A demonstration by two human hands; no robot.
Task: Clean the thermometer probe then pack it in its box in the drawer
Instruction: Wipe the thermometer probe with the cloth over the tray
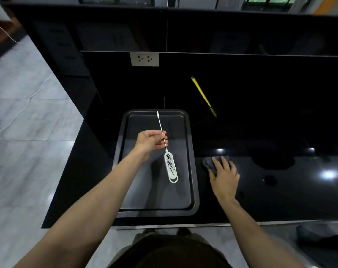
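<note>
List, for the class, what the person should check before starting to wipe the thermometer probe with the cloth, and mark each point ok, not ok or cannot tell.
1. Thermometer held: ok, the left hand pinches its metal stem, above the tray.
2. Cloth within reach: ok, the right hand rests on it on the counter.
3. Cloth gripped and lifted: not ok, the fingers lie flat on it.
4. Thermometer body clean: not ok, dark smears show on the white body.
5. Stem clean: cannot tell, too thin to see.
6. Box and drawer ready: cannot tell, neither is in view.
</note>
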